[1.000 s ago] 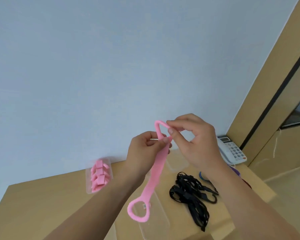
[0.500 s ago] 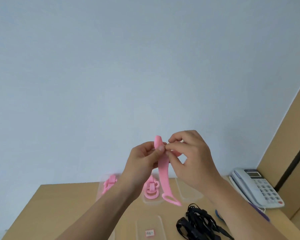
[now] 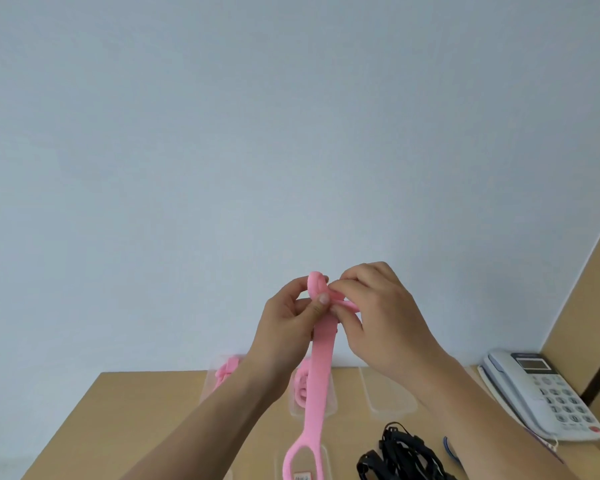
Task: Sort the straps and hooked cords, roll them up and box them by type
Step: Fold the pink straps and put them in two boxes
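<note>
The step in hand looks to be the start of the roll: the top end of the pink strap (image 3: 321, 368) is being turned over on itself between the two hands, held up in front of the wall and above the worktop (image 3: 146, 407); to do it well, I judge the first turn should be kept tight and square to the strap's edges, with one thumb pinning the coil while the other hand feeds the next wrap, and the hanging tail left free so its weight keeps the band straight; a slack first turn would likely give a lopsided roll that springs open in the box.

The left hand (image 3: 288, 323) is raised at about chest height, its thumb pressed on the front of the small coil at the strap's top and its fingers curled behind, so it pinches the strap; the right hand (image 3: 378, 317) meets it from the right, fingers bent and fingertips nipping the folded loop end just beside the left thumb, so it too grips the strap; both forearms rise from the lower edge of the view and converge.

The strap's tail hangs straight down from the hands, its lower loop end dangling low, in front of a clear box (image 3: 312, 403) that holds rolled pink straps; another clear box (image 3: 390, 393) sits to the right, and a heap of black hooked cords (image 3: 402, 455) lies on the worktop near a telephone (image 3: 541, 389).
</note>
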A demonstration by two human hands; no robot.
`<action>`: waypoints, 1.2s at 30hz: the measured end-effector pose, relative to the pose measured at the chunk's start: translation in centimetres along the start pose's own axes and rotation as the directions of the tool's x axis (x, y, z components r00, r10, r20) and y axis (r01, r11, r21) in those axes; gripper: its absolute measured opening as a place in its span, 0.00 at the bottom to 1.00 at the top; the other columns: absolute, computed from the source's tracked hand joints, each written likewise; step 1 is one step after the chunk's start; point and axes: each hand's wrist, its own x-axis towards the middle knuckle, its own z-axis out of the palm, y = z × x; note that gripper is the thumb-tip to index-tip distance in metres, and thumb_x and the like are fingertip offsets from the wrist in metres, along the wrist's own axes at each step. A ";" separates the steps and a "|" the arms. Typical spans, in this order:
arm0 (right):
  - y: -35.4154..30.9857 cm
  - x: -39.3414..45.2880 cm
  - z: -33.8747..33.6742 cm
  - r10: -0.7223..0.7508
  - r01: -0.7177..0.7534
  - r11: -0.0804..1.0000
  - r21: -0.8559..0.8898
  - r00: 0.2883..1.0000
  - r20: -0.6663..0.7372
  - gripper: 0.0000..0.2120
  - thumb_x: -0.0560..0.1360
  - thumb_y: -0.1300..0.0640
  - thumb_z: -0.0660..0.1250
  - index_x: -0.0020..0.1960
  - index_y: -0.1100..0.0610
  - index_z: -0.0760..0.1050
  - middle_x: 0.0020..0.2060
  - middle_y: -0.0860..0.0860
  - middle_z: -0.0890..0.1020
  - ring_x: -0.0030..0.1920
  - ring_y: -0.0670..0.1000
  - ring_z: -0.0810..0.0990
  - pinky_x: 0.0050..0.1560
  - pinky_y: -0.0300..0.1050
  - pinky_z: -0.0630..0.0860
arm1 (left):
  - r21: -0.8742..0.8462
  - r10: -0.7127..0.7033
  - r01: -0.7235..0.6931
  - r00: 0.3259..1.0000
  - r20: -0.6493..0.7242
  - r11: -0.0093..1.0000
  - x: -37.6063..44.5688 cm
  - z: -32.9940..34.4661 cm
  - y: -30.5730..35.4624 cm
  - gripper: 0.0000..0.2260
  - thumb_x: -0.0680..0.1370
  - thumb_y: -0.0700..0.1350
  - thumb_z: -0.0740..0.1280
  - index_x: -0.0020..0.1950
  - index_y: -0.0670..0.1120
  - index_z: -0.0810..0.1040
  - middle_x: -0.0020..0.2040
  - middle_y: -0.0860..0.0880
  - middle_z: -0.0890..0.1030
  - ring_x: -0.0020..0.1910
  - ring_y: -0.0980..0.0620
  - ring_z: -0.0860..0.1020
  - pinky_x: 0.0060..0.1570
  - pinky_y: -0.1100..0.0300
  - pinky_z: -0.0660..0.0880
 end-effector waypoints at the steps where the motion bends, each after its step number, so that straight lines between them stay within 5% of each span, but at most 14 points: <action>1: 0.2 -0.1 0.1 0.011 -0.011 1.000 0.008 1.000 -0.003 0.09 0.76 0.55 0.65 0.49 0.56 0.83 0.43 0.47 0.79 0.47 0.52 0.76 0.41 0.46 0.78 | -0.010 -0.016 0.016 1.000 0.003 1.000 0.1 0.2 -0.2 0.10 0.84 0.46 0.66 0.62 0.43 0.79 0.47 0.41 0.87 0.50 0.41 0.86 0.58 0.40 0.81; 6: 1.1 -0.9 1.0 0.008 -0.009 1.000 -0.022 0.998 -0.055 0.16 0.79 0.51 0.58 0.46 0.57 0.83 0.41 0.48 0.78 0.43 0.52 0.76 0.37 0.44 0.76 | -0.019 -0.089 0.089 0.996 -0.013 0.996 0.5 0.6 -1.0 0.13 0.83 0.48 0.67 0.56 0.37 0.82 0.48 0.38 0.85 0.47 0.43 0.85 0.49 0.45 0.84; 11: 1.9 -1.4 1.7 0.085 -0.082 0.994 0.067 0.996 -0.042 0.17 0.78 0.49 0.58 0.45 0.55 0.83 0.40 0.46 0.77 0.42 0.50 0.75 0.36 0.46 0.77 | 0.039 -0.128 0.127 0.992 0.018 0.991 0.6 0.7 -1.4 0.11 0.82 0.50 0.68 0.54 0.44 0.84 0.50 0.41 0.86 0.51 0.43 0.85 0.55 0.44 0.83; 18: 2.0 -2.1 2.8 0.121 -0.119 0.992 0.047 0.992 -0.041 0.07 0.75 0.53 0.70 0.41 0.55 0.82 0.38 0.46 0.78 0.41 0.51 0.76 0.33 0.47 0.76 | 0.211 -0.225 0.203 0.971 0.086 0.956 0.8 0.5 -0.3 0.19 0.81 0.64 0.63 0.48 0.52 0.85 0.46 0.52 0.87 0.46 0.49 0.84 0.59 0.49 0.81; 21: 1.9 -2.4 3.2 0.122 -0.119 0.992 0.050 0.991 -0.060 0.07 0.75 0.53 0.69 0.43 0.54 0.84 0.39 0.45 0.78 0.42 0.50 0.75 0.34 0.47 0.76 | 0.151 -0.290 0.279 0.956 0.051 0.948 1.0 0.2 -0.3 0.23 0.80 0.66 0.61 0.50 0.49 0.85 0.47 0.44 0.87 0.49 0.43 0.85 0.61 0.44 0.80; 25: 1.4 -2.4 3.1 0.119 -0.113 0.992 0.060 0.987 -0.104 0.06 0.74 0.54 0.70 0.42 0.53 0.84 0.38 0.45 0.78 0.42 0.50 0.75 0.35 0.46 0.75 | 0.071 -0.281 0.277 0.958 0.059 0.958 0.8 0.2 -0.3 0.23 0.82 0.62 0.62 0.52 0.44 0.84 0.50 0.39 0.87 0.54 0.36 0.84 0.63 0.40 0.78; 28: 1.0 -2.3 3.0 0.111 -0.103 0.993 0.059 0.984 -0.142 0.05 0.74 0.55 0.71 0.43 0.52 0.85 0.37 0.44 0.78 0.41 0.50 0.74 0.35 0.44 0.74 | 0.001 -0.267 0.268 0.960 0.084 0.963 0.7 0.2 -0.4 0.21 0.83 0.58 0.63 0.53 0.42 0.85 0.49 0.38 0.86 0.48 0.39 0.83 0.63 0.39 0.77; 32: 1.0 -2.6 3.2 0.082 -0.074 0.996 0.056 0.985 -0.154 0.06 0.75 0.55 0.70 0.43 0.51 0.86 0.37 0.44 0.80 0.42 0.51 0.75 0.36 0.46 0.74 | -0.048 -0.242 0.248 0.964 0.106 0.968 0.4 -0.1 -0.4 0.15 0.83 0.50 0.64 0.46 0.44 0.86 0.47 0.40 0.87 0.46 0.42 0.83 0.60 0.42 0.79; 36: 1.1 -3.2 3.6 0.058 -0.057 0.998 0.012 0.990 -0.130 0.06 0.72 0.58 0.71 0.44 0.50 0.86 0.41 0.45 0.82 0.43 0.52 0.77 0.34 0.45 0.75 | -0.082 -0.247 0.257 0.962 0.115 0.963 0.3 -0.3 -0.8 0.11 0.82 0.42 0.64 0.50 0.36 0.83 0.46 0.41 0.85 0.45 0.43 0.83 0.52 0.47 0.83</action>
